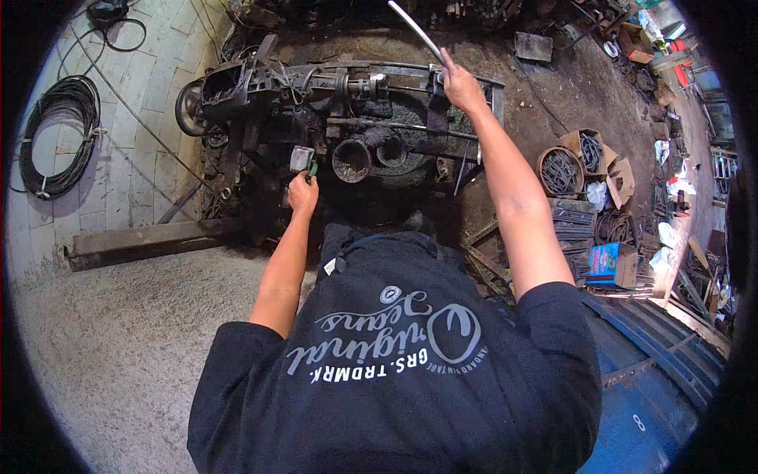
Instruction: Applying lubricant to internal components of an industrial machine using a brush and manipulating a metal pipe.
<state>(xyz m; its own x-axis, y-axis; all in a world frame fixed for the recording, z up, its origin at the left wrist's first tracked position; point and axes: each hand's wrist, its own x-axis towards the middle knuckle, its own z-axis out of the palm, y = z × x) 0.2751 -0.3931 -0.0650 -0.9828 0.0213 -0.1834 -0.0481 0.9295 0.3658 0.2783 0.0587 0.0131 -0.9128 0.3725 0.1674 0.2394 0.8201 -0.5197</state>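
Curling around one metal rod, right fingers press closed, while left fingers clasp one green-handled tool

Silvery rod, green handle, black shirt printed grey-and-white

Slanted silvery rod, pale tool

The machine stands between cable coil and cardboard box.
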